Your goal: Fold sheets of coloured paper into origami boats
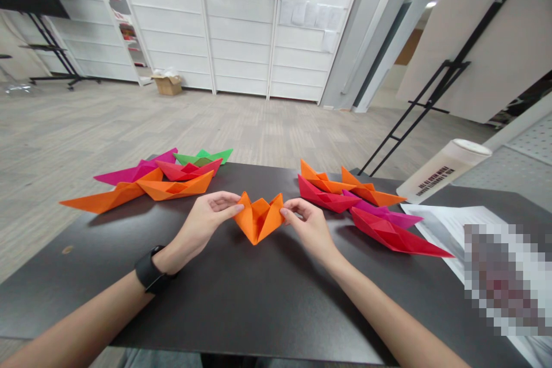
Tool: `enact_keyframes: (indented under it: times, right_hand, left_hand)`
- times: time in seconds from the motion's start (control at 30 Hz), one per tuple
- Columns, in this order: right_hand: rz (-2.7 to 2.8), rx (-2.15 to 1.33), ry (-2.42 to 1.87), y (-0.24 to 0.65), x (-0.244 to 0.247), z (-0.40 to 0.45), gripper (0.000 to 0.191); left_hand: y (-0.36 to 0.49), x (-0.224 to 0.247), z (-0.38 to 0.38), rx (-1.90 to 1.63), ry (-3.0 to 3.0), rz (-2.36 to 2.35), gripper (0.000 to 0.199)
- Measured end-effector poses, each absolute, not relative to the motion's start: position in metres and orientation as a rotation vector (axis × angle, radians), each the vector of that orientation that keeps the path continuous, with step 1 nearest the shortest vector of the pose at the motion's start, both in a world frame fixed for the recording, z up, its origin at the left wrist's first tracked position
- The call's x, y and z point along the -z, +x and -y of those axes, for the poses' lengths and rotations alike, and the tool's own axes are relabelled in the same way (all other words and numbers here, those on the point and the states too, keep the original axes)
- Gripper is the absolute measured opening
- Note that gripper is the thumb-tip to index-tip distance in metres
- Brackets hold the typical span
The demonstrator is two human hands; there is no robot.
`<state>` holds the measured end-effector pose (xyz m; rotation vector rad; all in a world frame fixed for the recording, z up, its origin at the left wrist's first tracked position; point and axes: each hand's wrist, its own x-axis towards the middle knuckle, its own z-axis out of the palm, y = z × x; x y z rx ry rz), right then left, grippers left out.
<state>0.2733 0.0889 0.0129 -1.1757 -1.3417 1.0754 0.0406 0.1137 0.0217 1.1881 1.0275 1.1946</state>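
Orange origami paper forms the folded boat [259,221] held between the two hands, above the middle of the dark table [241,305] (whether its lower point touches the surface is hard to tell from this angle). The left hand [202,224] closes narrowly on the boat's left side, with its fingers [226,202] pinching near the outer peak. The right hand [308,230] mirrors it, its fingers [291,213] gripping narrowly at the right side.

The boat looks very light and only moderately stiff: crisp along its creases, but likely to dent if squeezed across the open pocket. The stacked layers at the outer peaks or folded edges seem the safest places to take hold. Its smooth, matte paper may slip a little under a loose pinch.

More paper boats lie on both sides, all sharp-pointed and angular. To the left are orange boats [110,199], a magenta boat [135,171], a red boat [187,171] and a green boat [202,156]. To the right are orange boats [340,183], a red boat [325,195] and a larger red boat [392,234], which overlaps a magenta boat [383,217]. White printed papers [435,230] lie beneath that larger boat's tip, and a pale cylindrical container [444,169] lies on its side beyond them.
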Motion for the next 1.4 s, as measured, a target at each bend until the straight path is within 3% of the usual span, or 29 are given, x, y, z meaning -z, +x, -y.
enact_keyframes:
  times: [0.23,0.37,0.57,0.77,1.1,1.27,1.4]
  right_hand:
    - [1.241,-0.996,-1.093,0.276,-0.008,-0.093,0.036]
    - [1.353,-1.018,-1.155,0.279,-0.01,-0.093,0.025]
    - [1.117,-1.244,-1.097,0.277,-0.01,-0.095,0.041]
    - [1.107,-1.234,-1.063,0.275,-0.012,-0.094,0.043]
    - [1.146,-1.384,-1.049,0.268,-0.015,-0.088,0.041]
    - [1.09,-1.41,-1.084,0.267,-0.017,-0.087,0.044]
    - [0.994,-1.439,-1.068,0.269,-0.018,-0.088,0.045]
  left_hand:
    - [0.039,-0.021,-0.116,-1.3,1.02,-0.947,0.039]
    - [0.039,-0.022,-0.116,-1.353,1.011,-0.912,0.044]
    - [0.039,-0.023,-0.115,-1.3,1.129,-0.912,0.039]
    - [0.039,-0.018,-0.115,-1.182,1.198,-0.945,0.034]
    - [0.042,-0.02,-0.113,-1.244,1.128,-0.965,0.045]
    - [0.043,-0.027,-0.112,-1.037,1.214,-1.006,0.037]
    - [0.046,-0.026,-0.113,-1.209,1.141,-1.078,0.036]
